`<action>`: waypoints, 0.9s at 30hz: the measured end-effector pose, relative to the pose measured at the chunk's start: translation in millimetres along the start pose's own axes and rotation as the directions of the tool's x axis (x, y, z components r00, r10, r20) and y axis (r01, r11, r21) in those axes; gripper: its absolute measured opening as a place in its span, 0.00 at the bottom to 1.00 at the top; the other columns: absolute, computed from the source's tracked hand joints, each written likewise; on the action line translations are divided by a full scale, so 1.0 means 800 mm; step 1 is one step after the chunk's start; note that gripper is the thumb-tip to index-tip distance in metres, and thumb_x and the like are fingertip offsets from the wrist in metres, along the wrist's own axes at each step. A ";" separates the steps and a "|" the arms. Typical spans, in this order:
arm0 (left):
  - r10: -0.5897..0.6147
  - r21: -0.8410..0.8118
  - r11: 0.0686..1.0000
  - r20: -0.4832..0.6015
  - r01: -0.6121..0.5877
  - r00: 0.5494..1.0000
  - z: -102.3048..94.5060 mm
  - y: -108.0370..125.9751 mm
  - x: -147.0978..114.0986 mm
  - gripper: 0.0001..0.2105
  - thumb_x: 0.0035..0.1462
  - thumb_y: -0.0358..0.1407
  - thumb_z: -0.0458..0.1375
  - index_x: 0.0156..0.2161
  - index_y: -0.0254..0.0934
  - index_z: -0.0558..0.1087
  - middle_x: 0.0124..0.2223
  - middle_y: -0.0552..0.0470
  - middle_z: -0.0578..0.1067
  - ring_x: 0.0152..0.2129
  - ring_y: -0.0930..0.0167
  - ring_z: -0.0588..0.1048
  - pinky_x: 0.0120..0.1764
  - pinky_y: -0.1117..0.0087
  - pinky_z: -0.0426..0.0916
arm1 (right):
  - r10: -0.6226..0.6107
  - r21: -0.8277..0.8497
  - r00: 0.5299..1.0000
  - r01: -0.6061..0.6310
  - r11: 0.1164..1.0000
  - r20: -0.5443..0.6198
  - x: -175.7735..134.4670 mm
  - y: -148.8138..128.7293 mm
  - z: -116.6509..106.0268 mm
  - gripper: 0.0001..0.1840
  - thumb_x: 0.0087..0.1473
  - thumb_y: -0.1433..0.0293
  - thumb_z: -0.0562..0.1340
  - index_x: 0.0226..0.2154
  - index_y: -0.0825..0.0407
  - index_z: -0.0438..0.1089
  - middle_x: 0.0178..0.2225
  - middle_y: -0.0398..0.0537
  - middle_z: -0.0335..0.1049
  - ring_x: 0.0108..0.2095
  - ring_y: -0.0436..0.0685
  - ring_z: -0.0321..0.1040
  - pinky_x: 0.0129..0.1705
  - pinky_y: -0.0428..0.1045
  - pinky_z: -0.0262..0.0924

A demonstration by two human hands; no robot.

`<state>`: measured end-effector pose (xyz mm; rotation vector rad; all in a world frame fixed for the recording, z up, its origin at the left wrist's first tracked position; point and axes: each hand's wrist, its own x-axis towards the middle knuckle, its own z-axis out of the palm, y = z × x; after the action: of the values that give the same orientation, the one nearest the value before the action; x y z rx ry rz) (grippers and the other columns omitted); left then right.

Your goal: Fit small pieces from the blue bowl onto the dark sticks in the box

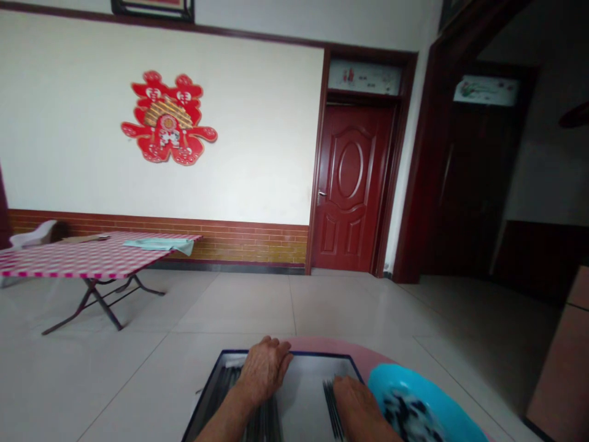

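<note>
A shallow white tray with a dark blue rim [317, 353] lies in front of me at the bottom of the head view. My left hand [267, 368] is at its far rim, with curled fingers that seem to grip the edge. Beneath that forearm, long thin dark sticks [264, 420] lie lengthwise in the tray's left part. My right hand [356, 402] is closed at a small bundle of similar thin sticks [331, 405] on the right side. The right fingertips are mostly hidden.
A bright blue basin [427, 393] holding black and whitish contents stands right of the tray. Both rest on a pink round surface [363, 356]. Farther left is a folding table with a checked cover [83, 258] and a pale green cloth [161, 244]. A red door [352, 184] is ahead.
</note>
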<state>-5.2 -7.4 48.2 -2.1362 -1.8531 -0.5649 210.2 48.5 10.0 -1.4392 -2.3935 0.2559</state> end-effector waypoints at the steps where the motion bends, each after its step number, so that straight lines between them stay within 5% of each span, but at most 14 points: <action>1: 0.004 -0.004 1.000 -0.006 -0.004 1.000 -0.001 0.001 0.000 0.11 0.60 0.36 0.46 0.40 0.39 0.70 0.32 0.48 0.73 0.31 0.65 0.70 0.34 0.67 0.65 | 0.005 -0.072 1.000 -0.002 0.997 0.029 0.002 -0.001 -0.001 0.18 0.44 0.83 0.51 0.31 0.58 0.75 0.35 0.62 0.75 0.37 0.63 0.71 0.37 0.50 0.59; 4: 0.031 -0.012 0.999 -0.026 -0.032 0.999 0.000 0.006 -0.001 0.09 0.58 0.33 0.47 0.38 0.39 0.69 0.32 0.49 0.72 0.31 0.65 0.70 0.34 0.66 0.65 | -0.038 -0.098 0.999 0.039 0.994 0.014 0.012 -0.013 -0.005 0.18 0.45 0.82 0.52 0.33 0.58 0.74 0.36 0.63 0.74 0.39 0.63 0.71 0.39 0.50 0.59; 10: 0.078 -0.045 0.995 -0.166 -0.087 0.983 0.014 0.003 0.001 0.16 0.55 0.27 0.45 0.49 0.35 0.62 0.37 0.46 0.73 0.34 0.65 0.70 0.37 0.65 0.67 | -0.078 0.332 0.994 0.100 0.938 -0.079 0.056 -0.086 -0.002 0.19 0.54 0.70 0.45 0.32 0.55 0.71 0.33 0.56 0.75 0.34 0.57 0.70 0.37 0.49 0.59; 13: 0.002 -0.124 0.991 -0.332 -0.046 0.943 0.008 -0.004 0.003 0.16 0.59 0.30 0.42 0.52 0.35 0.59 0.38 0.45 0.74 0.34 0.66 0.72 0.38 0.65 0.67 | 0.039 0.716 0.999 -0.053 0.696 0.036 0.068 -0.110 0.011 0.21 0.54 0.61 0.44 0.35 0.51 0.68 0.34 0.51 0.74 0.31 0.55 0.70 0.25 0.46 0.58; 16: -0.178 -0.337 0.941 -0.390 0.040 0.903 -0.008 -0.007 0.006 0.15 0.62 0.36 0.41 0.51 0.36 0.59 0.34 0.48 0.74 0.30 0.69 0.73 0.35 0.67 0.67 | 0.062 0.906 0.995 -0.099 0.411 0.081 0.063 -0.113 0.026 0.23 0.50 0.51 0.50 0.35 0.51 0.68 0.36 0.51 0.73 0.33 0.57 0.70 0.22 0.45 0.56; 21: -0.515 -0.810 0.574 -0.248 0.116 0.820 -0.006 -0.015 0.016 0.16 0.60 0.45 0.43 0.45 0.36 0.62 0.23 0.57 0.70 0.18 0.73 0.69 0.23 0.73 0.65 | -0.130 0.950 0.947 -0.274 0.150 0.293 0.047 -0.105 0.039 0.29 0.46 0.46 0.53 0.34 0.54 0.70 0.30 0.52 0.73 0.27 0.55 0.70 0.20 0.44 0.54; 27: -0.650 -0.973 0.200 -0.045 0.114 0.759 0.027 -0.032 0.021 0.20 0.51 0.51 0.53 0.40 0.36 0.62 0.21 0.57 0.70 0.13 0.75 0.66 0.15 0.76 0.58 | -0.282 0.897 0.853 -0.432 0.092 0.440 0.041 -0.097 0.035 0.27 0.48 0.48 0.54 0.35 0.54 0.70 0.29 0.48 0.73 0.22 0.48 0.69 0.16 0.40 0.47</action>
<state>-26.2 21.0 35.1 -1.5104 -1.9243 -2.6524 122.0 41.1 15.3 -0.7115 -1.4790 2.1239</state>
